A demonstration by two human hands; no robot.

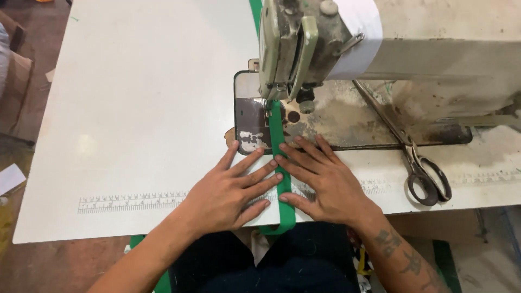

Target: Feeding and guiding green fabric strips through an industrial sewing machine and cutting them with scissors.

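A narrow green fabric strip (278, 135) runs from under the presser foot of a worn sewing machine (304, 49) toward me and drops over the table's front edge. My left hand (228, 190) lies flat on the white table, fingers spread, fingertips touching the strip's left side. My right hand (320, 182) lies flat on the other side, fingers pressing the strip's right edge. Both hands sit just in front of the metal needle plate (251, 116). The needle itself is hidden behind the machine head.
Metal scissors (418, 163) lie on the machine bed to the right of my right hand. A printed ruler strip (130, 202) runs along the white table (135, 97) near its front edge. Brown floor and a cardboard box (13, 92) are at the far left.
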